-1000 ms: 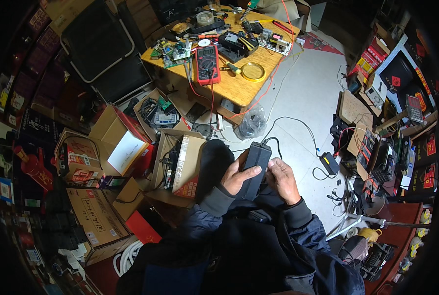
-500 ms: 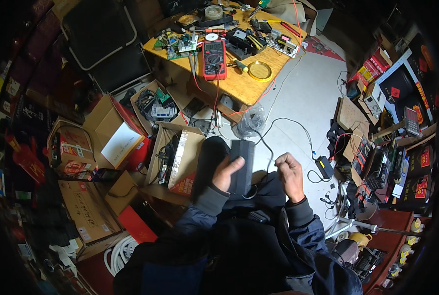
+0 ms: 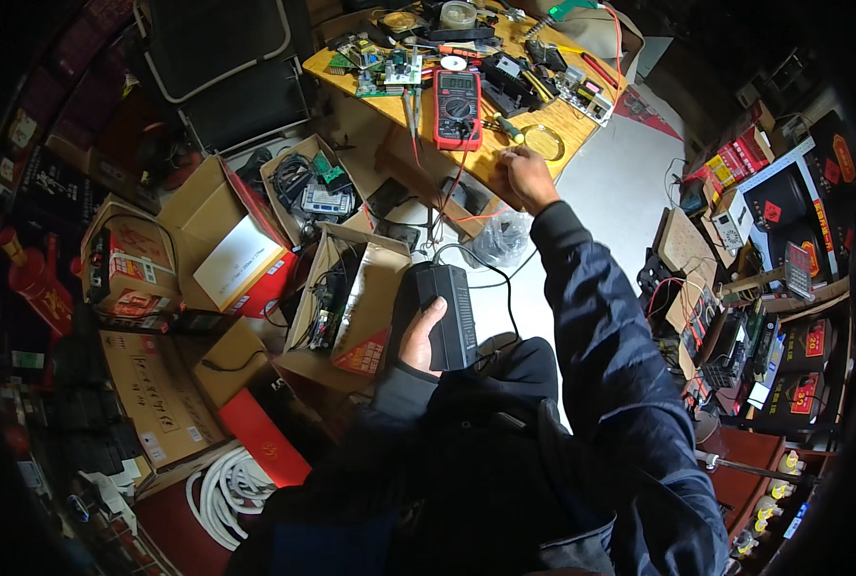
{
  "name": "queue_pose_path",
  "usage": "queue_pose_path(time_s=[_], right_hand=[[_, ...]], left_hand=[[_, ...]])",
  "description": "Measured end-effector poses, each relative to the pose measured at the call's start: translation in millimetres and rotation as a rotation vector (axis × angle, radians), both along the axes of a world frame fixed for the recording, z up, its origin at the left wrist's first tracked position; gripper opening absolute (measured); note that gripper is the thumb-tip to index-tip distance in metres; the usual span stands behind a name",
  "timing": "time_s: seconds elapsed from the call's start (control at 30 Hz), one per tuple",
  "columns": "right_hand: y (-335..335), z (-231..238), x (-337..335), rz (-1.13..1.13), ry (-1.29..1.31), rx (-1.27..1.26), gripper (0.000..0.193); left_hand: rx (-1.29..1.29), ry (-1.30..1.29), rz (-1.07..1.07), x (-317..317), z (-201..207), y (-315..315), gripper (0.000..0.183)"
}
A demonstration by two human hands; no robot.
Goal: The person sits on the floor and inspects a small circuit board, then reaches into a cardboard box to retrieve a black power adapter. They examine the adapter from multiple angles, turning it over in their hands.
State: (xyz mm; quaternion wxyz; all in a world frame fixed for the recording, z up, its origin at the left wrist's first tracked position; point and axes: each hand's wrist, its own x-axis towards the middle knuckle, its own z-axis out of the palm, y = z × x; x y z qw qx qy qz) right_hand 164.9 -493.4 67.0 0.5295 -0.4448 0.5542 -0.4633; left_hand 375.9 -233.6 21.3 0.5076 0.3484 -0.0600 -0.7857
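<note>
My left hand (image 3: 422, 338) is wrapped round a black power adapter (image 3: 459, 326), a long box with a cord at its far end, held upright above my lap. The thumb lies across its face. My right hand (image 3: 527, 180) is stretched out to the near edge of the wooden table (image 3: 399, 115), fingers curled together; whatever they hold, if anything, is hidden. Just beyond it are a round yellow-rimmed dish (image 3: 543, 143) and a screwdriver (image 3: 510, 128) with a green and yellow handle. The red multimeter (image 3: 458, 110) lies to their left, its leads hanging off the table.
Circuit boards (image 3: 390, 69) and tools crowd the table. On the left stand open cardboard boxes (image 3: 361, 317) with cables and electronics, and a folding chair (image 3: 226, 58). A clear plastic bag (image 3: 503, 240) sits under the table edge. Piled equipment (image 3: 735, 326) lines the right side.
My right hand has moved from above my lap forward to the table edge. The power adapter has shifted slightly left and turned in my left hand. The view has moved too.
</note>
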Motion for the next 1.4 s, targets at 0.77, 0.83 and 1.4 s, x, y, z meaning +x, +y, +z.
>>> queue_pose_path(time_s=[0.77,0.83,1.4], right_hand=[[294.0,8.1,-20.4,0.181,-0.05,0.146,0.082],[300.9,7.2,-19.3,0.164,-0.133,0.149,0.084],[323.2,9.4,-54.8,0.004,-0.228,0.126,0.083]], left_hand=[[-0.285,0.037,-0.245,-43.5,16.0,2.6,0.056],[-0.269,-0.063,-0.277,-51.2,26.7,3.7,0.06],[-0.417,-0.3,-0.443,-85.1,47.5,8.6,0.066]])
